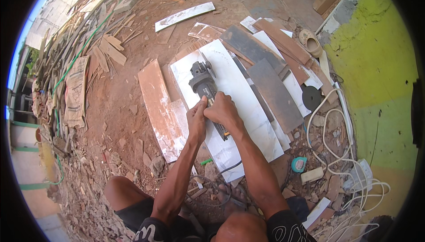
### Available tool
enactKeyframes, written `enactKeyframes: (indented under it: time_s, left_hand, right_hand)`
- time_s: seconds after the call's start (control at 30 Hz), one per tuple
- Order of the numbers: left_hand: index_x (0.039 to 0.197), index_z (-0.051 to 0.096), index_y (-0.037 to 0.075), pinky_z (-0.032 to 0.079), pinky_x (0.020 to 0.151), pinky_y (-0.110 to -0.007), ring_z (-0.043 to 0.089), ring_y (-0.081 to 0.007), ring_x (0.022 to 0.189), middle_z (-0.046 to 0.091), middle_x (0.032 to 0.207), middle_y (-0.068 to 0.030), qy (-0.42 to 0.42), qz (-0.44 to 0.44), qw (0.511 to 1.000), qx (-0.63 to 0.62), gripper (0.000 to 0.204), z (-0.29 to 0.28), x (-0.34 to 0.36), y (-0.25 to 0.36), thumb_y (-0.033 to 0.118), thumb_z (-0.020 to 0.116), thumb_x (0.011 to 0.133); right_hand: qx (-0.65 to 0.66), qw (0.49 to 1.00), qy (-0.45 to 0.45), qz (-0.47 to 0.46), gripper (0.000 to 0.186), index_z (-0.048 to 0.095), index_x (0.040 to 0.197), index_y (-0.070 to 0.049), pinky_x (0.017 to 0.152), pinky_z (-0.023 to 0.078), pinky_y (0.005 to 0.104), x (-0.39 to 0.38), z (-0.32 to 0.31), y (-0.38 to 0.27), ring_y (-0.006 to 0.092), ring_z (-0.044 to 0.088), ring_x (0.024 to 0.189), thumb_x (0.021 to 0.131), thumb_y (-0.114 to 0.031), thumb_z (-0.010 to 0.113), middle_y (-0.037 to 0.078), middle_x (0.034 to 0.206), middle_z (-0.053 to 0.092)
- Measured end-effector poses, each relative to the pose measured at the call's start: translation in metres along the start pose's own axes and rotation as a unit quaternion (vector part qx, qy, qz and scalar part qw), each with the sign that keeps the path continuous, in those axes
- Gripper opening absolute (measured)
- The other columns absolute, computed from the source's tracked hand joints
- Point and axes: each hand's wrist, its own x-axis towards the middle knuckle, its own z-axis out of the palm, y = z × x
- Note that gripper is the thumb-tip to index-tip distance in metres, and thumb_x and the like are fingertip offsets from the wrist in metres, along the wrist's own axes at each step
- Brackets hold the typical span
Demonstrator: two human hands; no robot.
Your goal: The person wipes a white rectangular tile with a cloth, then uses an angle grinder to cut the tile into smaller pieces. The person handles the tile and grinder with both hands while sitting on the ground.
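An angle grinder (pixel 203 82) with a dark body lies lengthwise over a white marbled tile (pixel 252 122), its head and disc pointing away from me. My left hand (pixel 197 117) is closed at the left side of the grinder's body. From the right, my right hand (pixel 224 110) wraps over the same body, its fingers bent and close to the left thumb. The rear end of the grinder shows between my wrists, and a dark cord runs near my feet. Whether the disc touches the tile, I cannot tell.
Brown and grey tile pieces (pixel 275 92) are stacked at the right. A teal tape measure (pixel 299 164), a black disc (pixel 311 98) and a tangled white cable (pixel 330 153) lie near the yellow-green wall (pixel 376 64). Wood scraps (pixel 66 51) pile up at the left; rubble covers the ground.
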Motion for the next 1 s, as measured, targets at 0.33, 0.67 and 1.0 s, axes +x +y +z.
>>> enactKeyframes:
  time_s: [0.33,0.67,1.0]
  left_hand:
    - [0.104,0.071,0.0,0.047,0.073,-0.025,0.058,-0.0069,0.078,0.068,0.091,-0.002,-0.008,0.0,1.0,-0.005,0.037,0.003,-0.01,0.0,0.036,0.063,0.102]
    - [0.111,0.072,-0.002,0.047,0.071,-0.024,0.058,-0.0061,0.077,0.069,0.092,-0.0019,-0.013,0.008,1.0,-0.003,0.04,0.002,-0.014,-0.005,0.036,0.062,0.103]
    - [0.114,0.071,-0.004,0.049,0.074,-0.025,0.06,-0.0075,0.079,0.07,0.093,-0.004,-0.018,0.009,1.0,0.002,0.043,0.003,-0.021,-0.006,0.036,0.061,0.103]
  right_hand:
    - [-0.007,1.0,0.015,0.0,0.055,0.06,0.111,0.014,0.089,0.056,0.0487,-0.007,0.002,0.006,0.0491,0.067,0.105,0.079,-0.029,0.07,0.038,0.109,0.066]
    - [-0.027,0.999,0.008,-0.02,0.054,0.057,0.112,0.014,0.084,0.057,0.0486,-0.013,0.0,0.011,0.048,0.068,0.101,0.081,-0.029,0.067,0.035,0.107,0.066]
    - [0.002,1.0,0.005,-0.006,0.06,0.058,0.111,0.015,0.088,0.056,0.0483,-0.014,0.002,0.016,0.0492,0.067,0.104,0.077,-0.033,0.072,0.038,0.108,0.066]
